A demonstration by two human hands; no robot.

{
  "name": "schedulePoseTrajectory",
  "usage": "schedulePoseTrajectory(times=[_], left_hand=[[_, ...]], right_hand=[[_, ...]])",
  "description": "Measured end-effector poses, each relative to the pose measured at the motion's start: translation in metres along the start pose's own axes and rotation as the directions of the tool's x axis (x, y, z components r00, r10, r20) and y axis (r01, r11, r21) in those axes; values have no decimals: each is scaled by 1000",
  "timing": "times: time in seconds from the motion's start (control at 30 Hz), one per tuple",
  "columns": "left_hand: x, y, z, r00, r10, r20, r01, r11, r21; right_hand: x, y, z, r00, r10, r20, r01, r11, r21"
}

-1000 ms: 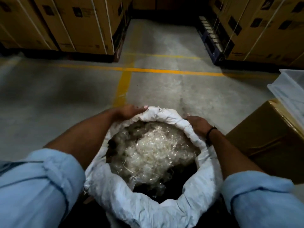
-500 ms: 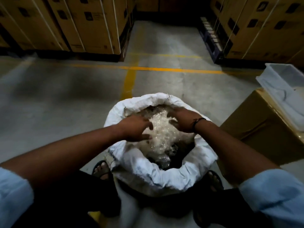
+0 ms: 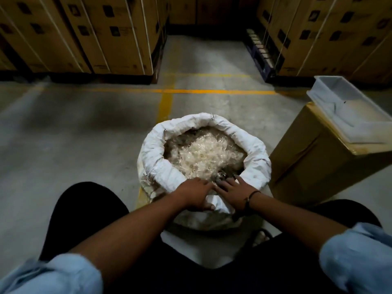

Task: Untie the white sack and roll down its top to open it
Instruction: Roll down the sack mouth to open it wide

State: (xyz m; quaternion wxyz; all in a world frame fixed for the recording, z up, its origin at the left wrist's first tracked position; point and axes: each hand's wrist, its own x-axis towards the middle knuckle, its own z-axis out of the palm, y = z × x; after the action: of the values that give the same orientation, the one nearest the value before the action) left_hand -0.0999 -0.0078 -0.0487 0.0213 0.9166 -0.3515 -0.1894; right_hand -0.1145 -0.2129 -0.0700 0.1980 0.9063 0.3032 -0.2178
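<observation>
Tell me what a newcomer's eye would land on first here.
The white sack stands open mid-floor, its top rolled into a thick rim around a heap of pale shredded material. At its near rim the left hand grips the fabric and the right hand rests with fingers spread. To the right, a white tray sits on a cardboard box.

There is one white sack [image 3: 152, 149] in the middle of the frame and two hands, the left hand [image 3: 195, 194] and the right hand [image 3: 233, 194]. At the right are one brown box [image 3: 307, 162] and one white tray [image 3: 347, 115]. Cartons stand in two stacks, the left stack [image 3: 84, 35] and the right stack [image 3: 328, 35], in the upper corners.
</observation>
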Motion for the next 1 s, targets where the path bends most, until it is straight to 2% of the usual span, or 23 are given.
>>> schedulePoseTrajectory(times=[0.13,0.23,0.33,0.37,0.43,0.5,0.57,0.6,0.67,0.7,0.73,0.77,0.8,0.83,0.87,0.9,0.93,0.97,1.0], left_hand=[[1,0,11,997,-37,71,34,999,36],[3,-1,12,996,-59,60,57,998,30],[5,-7,11,994,-95,48,95,995,-7],[5,-11,11,993,-104,59,106,994,-32],[3,-21,4,992,-104,78,115,982,-151],[0,-29,-9,991,-93,95,115,956,-268],[0,-32,-19,991,-85,104,106,968,-227],[1,-31,-19,990,-87,114,106,980,-170],[1,-24,-7,987,-135,82,137,991,-15],[3,-23,2,987,-161,30,159,985,65],[2,-21,8,982,-188,-20,189,973,132],[2,-22,13,978,-195,-68,204,964,170],[1,-20,14,974,-192,-119,211,962,172],[3,-21,18,973,-170,-156,196,966,170],[1,-19,18,973,-166,-160,190,971,146],[2,-19,20,970,-171,-174,192,975,113],[0,-14,18,968,-182,-173,199,977,83],[0,-10,21,964,-171,-205,190,979,79],[-3,-5,22,964,-154,-217,177,980,89]], right_hand=[[8,-13,12,998,18,-66,-20,999,-28],[4,-11,13,994,28,-107,-33,999,-39],[6,-7,7,965,14,-263,-25,999,-37],[10,-5,7,941,-32,-337,17,999,-45],[12,4,0,825,-127,-550,83,991,-104],[10,17,-20,688,-133,-713,48,989,-138],[6,23,-32,596,-115,-795,-2,989,-145],[6,21,-31,587,-130,-799,19,989,-147],[4,15,-27,705,-119,-699,105,992,-63],[6,16,-25,813,-50,-581,110,992,68],[5,18,-28,896,51,-442,44,978,203],[6,23,-30,933,180,-310,-71,940,333],[8,28,-32,910,342,-235,-204,862,465],[6,32,-36,827,525,-199,-324,736,594],[9,40,-33,687,719,-105,-430,518,740],[10,49,-28,510,860,28,-482,259,837],[9,53,-21,387,894,226,-495,-5,869],[6,57,-14,365,844,393,-459,-204,865],[10,64,5,399,762,510,-381,-368,848]])
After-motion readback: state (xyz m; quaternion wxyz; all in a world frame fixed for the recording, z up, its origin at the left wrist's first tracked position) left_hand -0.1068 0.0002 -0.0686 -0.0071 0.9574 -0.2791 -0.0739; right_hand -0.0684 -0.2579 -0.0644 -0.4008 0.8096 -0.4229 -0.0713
